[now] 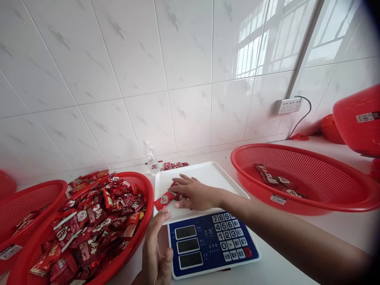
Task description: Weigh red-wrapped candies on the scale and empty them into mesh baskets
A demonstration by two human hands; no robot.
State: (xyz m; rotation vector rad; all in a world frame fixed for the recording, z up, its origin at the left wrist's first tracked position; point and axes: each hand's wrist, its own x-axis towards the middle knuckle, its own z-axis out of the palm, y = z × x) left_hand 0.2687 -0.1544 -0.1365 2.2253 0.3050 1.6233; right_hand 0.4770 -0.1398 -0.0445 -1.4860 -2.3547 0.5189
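A digital scale (212,253) with a blue keypad panel sits before me, its displays dark. On its white pan (209,176) lie a few red snack packets (163,200), partly covered by my right hand (197,194). That hand reaches in from the right, fingers spread over the packets; they do not look gripped. My left hand (156,247) is at the pan's front left corner, open, with its fingers stretched up and nothing in it. Close to its left stands a red basket (149,202) heaped with small red packets (97,225).
Another red basket (297,148) with a few packets stands to the right. A further basket (56,186) is at far left. Behind the scale are a clear plastic bottle (151,158) and more packets (175,165). A power strip (289,106) hangs on the tiled wall.
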